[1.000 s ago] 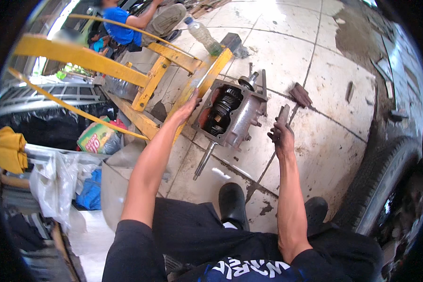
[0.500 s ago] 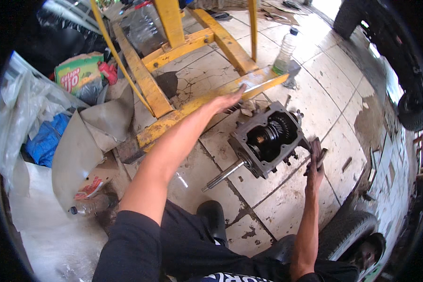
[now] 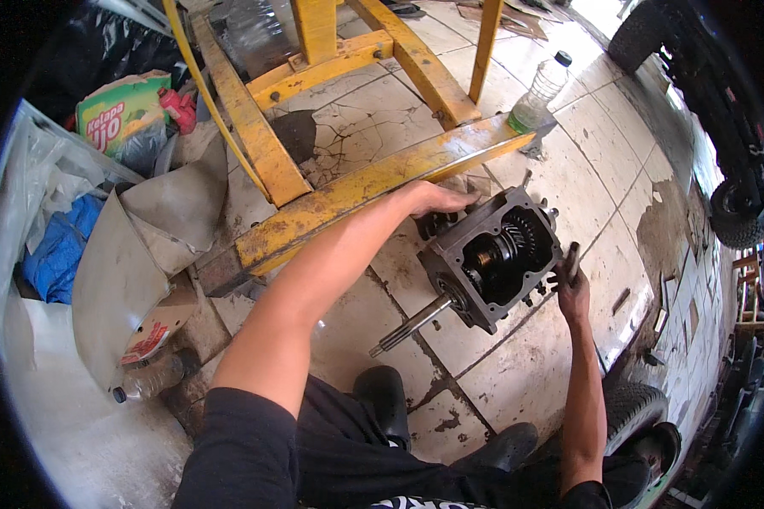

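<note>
An opened metal gearbox [image 3: 446, 270] lies on the tiled floor, its gears [image 3: 518, 240] showing inside and a splined shaft [image 3: 410, 327] sticking out toward me. My left hand [image 3: 437, 200] reaches to its far left side, beside the yellow beam, with the visible fingers stretched out. The lower fingers are hidden, and I cannot tell whether they touch the casing. At the gearbox's right edge, my right hand [image 3: 574, 299] is closed around a short dark metal bar [image 3: 574, 258] that points upward.
A yellow steel frame [image 3: 339, 197] stands just beyond the gearbox, with a bottle of green liquid [image 3: 538, 92] at its right end. Plastic sheeting [image 3: 47, 199], a blue bag [image 3: 62, 254] and a clear bottle [image 3: 148, 378] lie left. A tyre [image 3: 635, 409] sits near right.
My left hand has come off the yellow beam and moved down and right to the gearbox's side. My right hand stays by the gearbox's right edge. The view has shifted slightly.
</note>
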The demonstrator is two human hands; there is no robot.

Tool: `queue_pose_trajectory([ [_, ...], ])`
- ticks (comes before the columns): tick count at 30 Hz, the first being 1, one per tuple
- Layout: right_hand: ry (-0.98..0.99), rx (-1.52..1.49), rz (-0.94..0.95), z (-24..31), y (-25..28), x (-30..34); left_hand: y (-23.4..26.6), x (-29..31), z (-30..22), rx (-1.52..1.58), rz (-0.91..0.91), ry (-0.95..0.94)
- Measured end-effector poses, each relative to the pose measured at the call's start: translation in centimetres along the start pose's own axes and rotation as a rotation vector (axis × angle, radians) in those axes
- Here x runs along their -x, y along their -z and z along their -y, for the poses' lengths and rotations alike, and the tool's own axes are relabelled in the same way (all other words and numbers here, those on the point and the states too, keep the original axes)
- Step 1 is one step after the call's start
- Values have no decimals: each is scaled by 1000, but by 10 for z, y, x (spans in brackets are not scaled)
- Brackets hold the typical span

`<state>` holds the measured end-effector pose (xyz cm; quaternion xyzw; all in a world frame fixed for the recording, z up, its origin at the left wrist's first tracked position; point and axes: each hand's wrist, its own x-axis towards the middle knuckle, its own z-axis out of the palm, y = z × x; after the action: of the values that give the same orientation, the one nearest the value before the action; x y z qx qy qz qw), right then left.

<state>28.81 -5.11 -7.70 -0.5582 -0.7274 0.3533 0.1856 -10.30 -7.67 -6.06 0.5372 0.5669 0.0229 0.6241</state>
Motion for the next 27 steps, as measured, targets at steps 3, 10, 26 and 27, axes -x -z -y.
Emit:
queue_pose_trajectory([
  [3, 221, 141, 47, -2, 8, -10, 2, 12, 10, -414, 71, -139],
  [10, 224, 246, -46, 26, -5, 0, -33, 69, 41, 278, -78, 509],
  [26, 178, 270, -23, 21, 0, 65, -177, 99, -22, -518, -484, 365],
  [27, 177, 266, -25, 20, -1, 69, -178, 99, -21, -568, -513, 364],
])
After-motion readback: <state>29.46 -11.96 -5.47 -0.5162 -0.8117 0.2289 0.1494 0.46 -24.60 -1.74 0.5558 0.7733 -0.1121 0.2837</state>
